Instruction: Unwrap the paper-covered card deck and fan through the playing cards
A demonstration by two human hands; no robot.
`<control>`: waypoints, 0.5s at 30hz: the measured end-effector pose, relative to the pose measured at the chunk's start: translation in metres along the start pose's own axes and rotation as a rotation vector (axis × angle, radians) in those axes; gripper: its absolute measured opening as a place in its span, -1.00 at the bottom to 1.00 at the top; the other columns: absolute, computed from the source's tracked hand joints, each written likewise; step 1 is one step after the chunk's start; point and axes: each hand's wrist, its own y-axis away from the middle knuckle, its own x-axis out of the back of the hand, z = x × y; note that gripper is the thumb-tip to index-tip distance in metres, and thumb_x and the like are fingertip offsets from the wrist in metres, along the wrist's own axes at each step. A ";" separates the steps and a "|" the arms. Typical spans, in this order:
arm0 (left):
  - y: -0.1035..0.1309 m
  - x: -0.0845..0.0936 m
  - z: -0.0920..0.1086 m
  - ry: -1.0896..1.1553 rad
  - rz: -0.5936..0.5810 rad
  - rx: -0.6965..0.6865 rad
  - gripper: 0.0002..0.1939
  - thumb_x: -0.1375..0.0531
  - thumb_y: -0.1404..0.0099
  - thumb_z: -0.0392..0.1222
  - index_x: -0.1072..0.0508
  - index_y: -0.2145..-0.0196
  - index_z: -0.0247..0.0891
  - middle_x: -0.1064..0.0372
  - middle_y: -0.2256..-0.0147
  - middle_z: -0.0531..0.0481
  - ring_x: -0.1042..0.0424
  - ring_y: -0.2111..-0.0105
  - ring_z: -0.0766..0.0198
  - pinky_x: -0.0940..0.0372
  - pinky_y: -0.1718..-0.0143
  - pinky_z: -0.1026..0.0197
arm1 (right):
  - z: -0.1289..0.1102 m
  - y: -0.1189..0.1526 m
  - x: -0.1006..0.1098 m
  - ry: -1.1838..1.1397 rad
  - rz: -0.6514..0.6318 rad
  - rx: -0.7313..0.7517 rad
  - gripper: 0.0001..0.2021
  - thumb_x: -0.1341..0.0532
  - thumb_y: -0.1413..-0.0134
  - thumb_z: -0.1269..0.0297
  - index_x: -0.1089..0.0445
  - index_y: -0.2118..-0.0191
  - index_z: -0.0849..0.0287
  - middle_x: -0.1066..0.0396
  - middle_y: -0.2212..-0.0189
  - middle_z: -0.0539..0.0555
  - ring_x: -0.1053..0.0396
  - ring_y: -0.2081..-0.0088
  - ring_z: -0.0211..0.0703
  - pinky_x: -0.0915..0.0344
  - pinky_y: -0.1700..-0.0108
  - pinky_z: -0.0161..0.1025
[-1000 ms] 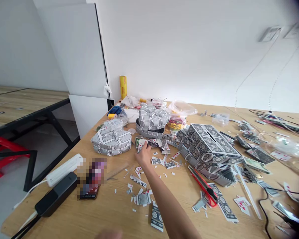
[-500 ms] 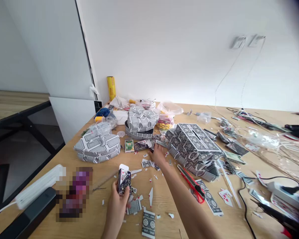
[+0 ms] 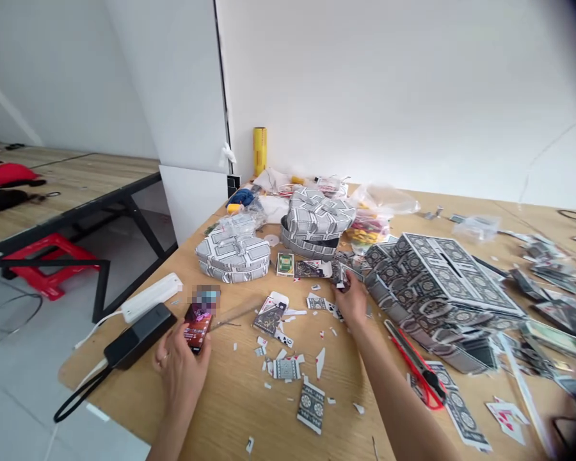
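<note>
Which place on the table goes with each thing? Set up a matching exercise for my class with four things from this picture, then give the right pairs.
Things:
1. yellow roll
2. phone
3. red utility knife
4. black power bank

Places:
A. under the fingers of the left hand
B. upright at the far edge, by the wall
C. at the near left edge, beside the white power strip
D. flat beside the right forearm, in front of the patterned card box

Pairs: 1-B, 2-A, 3-D, 4-C

White walls (image 3: 388,96), wooden table (image 3: 249,410), grey floor (image 3: 19,397)
</note>
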 end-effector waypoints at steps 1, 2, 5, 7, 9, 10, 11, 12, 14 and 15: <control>-0.003 0.002 -0.001 0.002 0.000 0.002 -0.52 -0.06 -0.32 0.03 -0.30 -0.05 -0.39 -0.41 0.00 -0.33 -0.20 -0.12 -0.10 0.00 -0.12 -0.12 | -0.002 0.001 0.001 0.008 0.025 0.007 -0.43 -0.18 0.01 0.23 -0.23 -0.14 0.33 -0.40 0.02 0.32 -0.29 -0.04 0.14 -0.16 -0.11 0.02; -0.005 0.003 -0.001 0.008 0.001 0.001 -0.52 -0.05 -0.32 0.02 -0.29 -0.05 -0.39 -0.41 0.00 -0.32 -0.19 -0.13 -0.09 0.02 -0.13 -0.11 | -0.005 0.002 0.003 0.018 0.052 0.014 -0.44 -0.18 0.02 0.22 -0.24 -0.13 0.32 -0.40 0.03 0.31 -0.29 -0.05 0.16 -0.14 -0.12 0.05; -0.011 0.001 0.000 0.044 -0.002 -0.012 -0.52 -0.04 -0.31 0.04 -0.28 -0.06 -0.35 -0.44 0.02 -0.31 -0.16 -0.16 -0.11 0.06 -0.14 -0.15 | -0.011 0.006 0.010 0.048 0.136 0.059 -0.42 -0.15 0.01 0.23 -0.17 -0.17 0.31 -0.34 -0.04 0.32 -0.24 -0.10 0.15 -0.12 -0.13 0.08; -0.012 -0.003 0.000 0.069 -0.013 -0.022 -0.50 -0.04 -0.29 0.06 -0.27 -0.07 -0.32 -0.47 0.07 -0.30 -0.16 -0.17 -0.12 0.08 -0.13 -0.18 | -0.013 0.009 0.016 0.063 0.170 0.127 -0.44 -0.12 -0.01 0.28 -0.16 -0.18 0.28 -0.24 -0.14 0.32 -0.17 -0.17 0.12 -0.10 -0.15 0.07; -0.012 -0.009 -0.001 0.080 -0.015 -0.024 -0.49 -0.04 -0.28 0.07 -0.26 -0.08 -0.30 -0.47 0.08 -0.30 -0.16 -0.17 -0.13 0.09 -0.12 -0.19 | -0.015 0.014 0.022 0.073 0.172 0.220 -0.55 -0.09 -0.05 0.35 -0.26 -0.11 0.22 -0.23 -0.15 0.28 -0.15 -0.19 0.08 -0.07 -0.18 0.05; -0.012 -0.011 -0.002 0.083 -0.011 -0.031 -0.48 -0.04 -0.28 0.06 -0.25 -0.08 -0.31 -0.46 0.07 -0.32 -0.16 -0.17 -0.13 0.08 -0.12 -0.19 | -0.016 0.016 0.025 0.076 0.163 0.270 -0.61 -0.07 -0.08 0.39 -0.33 -0.05 0.17 -0.28 -0.13 0.25 -0.17 -0.19 0.05 -0.06 -0.20 0.05; -0.011 -0.014 -0.004 0.089 -0.007 -0.042 -0.48 -0.04 -0.28 0.06 -0.25 -0.08 -0.31 -0.45 0.05 -0.33 -0.16 -0.17 -0.14 0.07 -0.13 -0.19 | -0.017 0.018 0.028 0.078 0.150 0.318 -0.66 -0.05 -0.11 0.41 -0.38 0.01 0.12 -0.33 -0.08 0.21 -0.19 -0.17 0.03 -0.05 -0.21 0.05; -0.011 -0.017 -0.006 0.100 -0.004 -0.053 -0.47 -0.04 -0.27 0.05 -0.24 -0.09 -0.32 -0.43 0.03 -0.35 -0.16 -0.17 -0.14 0.07 -0.12 -0.18 | -0.019 0.021 0.030 0.079 0.137 0.364 -0.68 -0.03 -0.14 0.43 -0.41 0.04 0.08 -0.37 -0.05 0.18 -0.22 -0.15 0.00 -0.05 -0.21 0.04; -0.010 -0.023 -0.011 0.152 -0.015 -0.054 -0.44 -0.07 -0.24 0.05 -0.21 -0.11 -0.31 -0.39 0.01 -0.35 -0.15 -0.17 -0.16 0.04 -0.11 -0.18 | -0.021 0.027 0.033 0.081 0.115 0.444 -0.66 -0.02 -0.19 0.45 -0.42 0.03 0.03 -0.40 -0.03 0.14 -0.24 -0.14 -0.03 -0.04 -0.22 0.03; -0.010 -0.026 -0.014 0.192 -0.035 -0.042 -0.43 -0.10 -0.22 0.05 -0.20 -0.11 -0.29 -0.38 0.00 -0.34 -0.15 -0.16 -0.17 0.02 -0.10 -0.18 | -0.023 0.031 0.033 0.083 0.106 0.479 -0.65 -0.02 -0.20 0.46 -0.41 0.01 0.01 -0.40 -0.04 0.12 -0.24 -0.14 -0.05 -0.05 -0.22 0.03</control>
